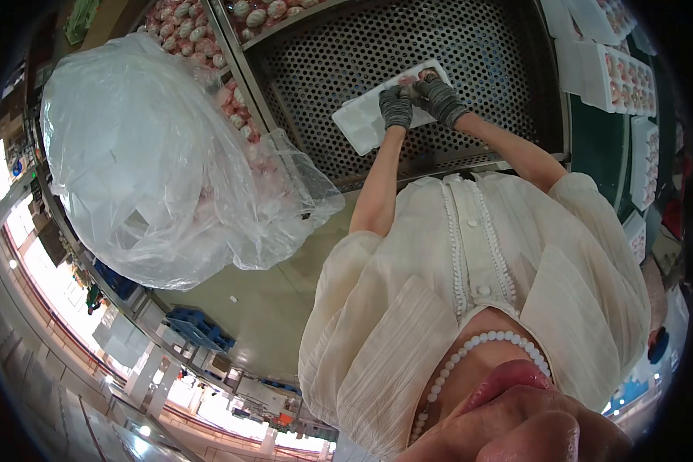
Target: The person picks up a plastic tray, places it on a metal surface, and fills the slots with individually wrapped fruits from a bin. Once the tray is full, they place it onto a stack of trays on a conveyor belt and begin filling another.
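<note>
Both of my hands wear grey gloves and work at a white tray with compartments (356,126), which lies tilted on a perforated metal surface (316,69). My left hand (396,106) is over the middle of the tray, fingers curled down. My right hand (439,100) is beside it, towards the tray's right end, its fingers bent inwards and close to the left hand's. Small round reddish-and-white pieces (426,74) show at the fingertips, in the tray's far right part. What exactly each hand grips is too small and covered to make out.
On the left a big clear plastic bag (138,162) bulges over the metal divider. Behind it lie many red-and-white round pieces (189,31). White trays filled with similar pieces (627,81) stand along the right side. Blue pallets (199,327) rest on the floor farther off.
</note>
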Action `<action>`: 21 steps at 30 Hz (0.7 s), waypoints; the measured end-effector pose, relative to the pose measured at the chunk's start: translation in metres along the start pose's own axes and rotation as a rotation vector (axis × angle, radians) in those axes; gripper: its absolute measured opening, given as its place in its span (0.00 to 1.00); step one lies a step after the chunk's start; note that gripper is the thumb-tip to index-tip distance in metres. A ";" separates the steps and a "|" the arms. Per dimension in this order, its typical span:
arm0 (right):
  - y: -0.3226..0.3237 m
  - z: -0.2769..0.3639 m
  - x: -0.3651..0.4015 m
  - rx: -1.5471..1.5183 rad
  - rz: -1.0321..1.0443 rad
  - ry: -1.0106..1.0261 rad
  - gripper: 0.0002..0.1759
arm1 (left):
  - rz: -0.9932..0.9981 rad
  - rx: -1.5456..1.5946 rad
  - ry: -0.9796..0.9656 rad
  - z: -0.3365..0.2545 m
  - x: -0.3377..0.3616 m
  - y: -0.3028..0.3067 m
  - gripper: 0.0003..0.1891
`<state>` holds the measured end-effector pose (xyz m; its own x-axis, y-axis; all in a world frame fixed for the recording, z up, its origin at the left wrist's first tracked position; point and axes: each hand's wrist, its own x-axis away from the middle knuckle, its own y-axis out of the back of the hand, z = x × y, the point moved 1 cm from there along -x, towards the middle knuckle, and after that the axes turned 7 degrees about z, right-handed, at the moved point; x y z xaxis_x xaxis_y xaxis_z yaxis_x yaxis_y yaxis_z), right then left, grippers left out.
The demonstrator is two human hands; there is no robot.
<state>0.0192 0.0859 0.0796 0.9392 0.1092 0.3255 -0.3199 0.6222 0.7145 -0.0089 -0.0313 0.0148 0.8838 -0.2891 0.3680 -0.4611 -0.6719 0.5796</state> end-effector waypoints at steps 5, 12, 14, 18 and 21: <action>-0.018 -0.004 -0.022 0.091 0.126 -0.271 0.13 | 0.022 0.023 0.005 0.011 -0.008 -0.006 0.12; -0.007 -0.009 -0.023 0.181 -0.056 -0.051 0.09 | -0.173 0.353 0.128 0.000 0.027 -0.009 0.12; 0.000 -0.004 -0.017 0.052 -0.067 -0.009 0.11 | -0.212 0.660 0.098 -0.005 0.033 -0.012 0.11; -0.006 -0.007 -0.020 -0.128 -0.040 -0.164 0.10 | -0.186 0.456 0.039 -0.010 0.033 -0.007 0.10; -0.007 -0.014 -0.023 -0.078 0.003 -0.163 0.10 | -0.198 0.324 -0.001 -0.014 0.032 -0.008 0.09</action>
<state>0.0016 0.0904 0.0584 0.9039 -0.0121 0.4277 -0.3056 0.6813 0.6651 0.0216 -0.0258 0.0324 0.9533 -0.1333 0.2709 -0.2330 -0.8953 0.3796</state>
